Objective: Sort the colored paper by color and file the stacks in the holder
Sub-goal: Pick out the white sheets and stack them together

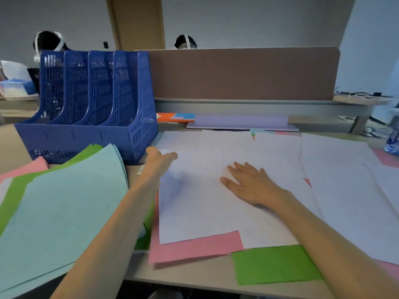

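Observation:
A blue mesh file holder (86, 117) with several upright slots stands at the back left. In front of it lies a fanned pile with a light blue sheet (64, 208) on top and green (13, 197) and pink (26, 167) edges beneath. White sheets (200, 212) cover the middle of the desk over a pink sheet (194, 247) and a green sheet (272, 264). My left hand (160, 157) reaches to the far left corner of the top white sheet and pinches it. My right hand (248, 182) lies flat on the white paper, fingers spread.
More white sheets (345, 180) spread to the right with pink paper (386, 158) showing under them. A lavender stack (241, 123) and an orange and blue item (174, 117) lie at the back by the brown divider (244, 74). People sit beyond it.

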